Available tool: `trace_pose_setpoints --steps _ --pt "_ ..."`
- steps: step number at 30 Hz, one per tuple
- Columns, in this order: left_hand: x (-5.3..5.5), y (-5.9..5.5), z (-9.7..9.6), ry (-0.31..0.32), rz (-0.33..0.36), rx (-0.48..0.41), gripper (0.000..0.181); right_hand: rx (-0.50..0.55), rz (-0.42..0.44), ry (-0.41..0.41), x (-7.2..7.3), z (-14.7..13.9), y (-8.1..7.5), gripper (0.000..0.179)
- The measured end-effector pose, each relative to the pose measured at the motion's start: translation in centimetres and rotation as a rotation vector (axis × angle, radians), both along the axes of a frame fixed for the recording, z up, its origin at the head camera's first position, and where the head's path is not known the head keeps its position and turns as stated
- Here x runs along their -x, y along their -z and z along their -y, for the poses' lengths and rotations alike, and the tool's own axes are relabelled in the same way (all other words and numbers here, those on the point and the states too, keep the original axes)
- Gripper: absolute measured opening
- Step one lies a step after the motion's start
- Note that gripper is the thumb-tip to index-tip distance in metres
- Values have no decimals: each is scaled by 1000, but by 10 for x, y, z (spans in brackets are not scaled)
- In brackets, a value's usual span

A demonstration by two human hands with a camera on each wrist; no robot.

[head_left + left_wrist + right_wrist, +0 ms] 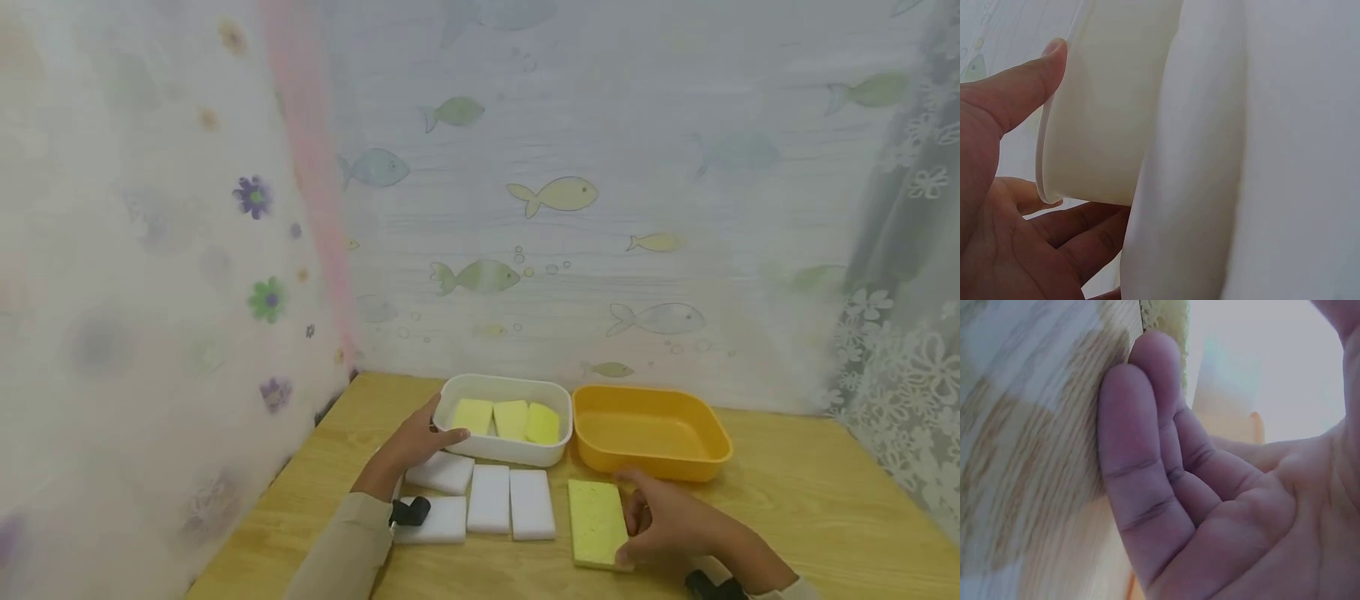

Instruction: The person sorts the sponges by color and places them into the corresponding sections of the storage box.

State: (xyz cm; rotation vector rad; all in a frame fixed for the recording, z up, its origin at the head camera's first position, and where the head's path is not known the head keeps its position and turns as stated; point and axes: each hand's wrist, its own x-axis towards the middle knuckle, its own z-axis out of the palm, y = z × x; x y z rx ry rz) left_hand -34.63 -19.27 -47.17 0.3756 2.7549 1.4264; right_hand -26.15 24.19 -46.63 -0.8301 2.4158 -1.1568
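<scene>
At the left end of a white plastic container [525,454], my left hand [420,437] holds the rim, thumb along the near side and fingers round the outer end. Inside the container lie three yellow sponge pieces [511,420]. My right hand [667,517] grips a flat, porous yellow sponge [595,521] on the table, the thumb at its near right corner and the index finger at its far right corner. In the right wrist view, the other fingers [1132,419] are bent against the wood beside the sponge [1175,315].
An orange tub [652,462] stands right of the white container, its inside bare. Several white sponge blocks [489,500] lie in front of the white container, some under the left forearm. Behind the wooden table [795,467] hangs a fish-print curtain [637,275].
</scene>
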Motion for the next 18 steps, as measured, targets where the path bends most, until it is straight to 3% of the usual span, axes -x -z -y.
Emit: trace_pose_setpoints --steps 4,11,18 --pt "0 2 1 17 -6 0 100 -58 -3 2 -6 2 -2 111" --pt "-2 2 -1 -6 13 21 101 -41 75 5 -11 3 -3 115" --pt "-2 -1 -1 14 -8 5 98 -65 6 -13 -10 3 -4 110"
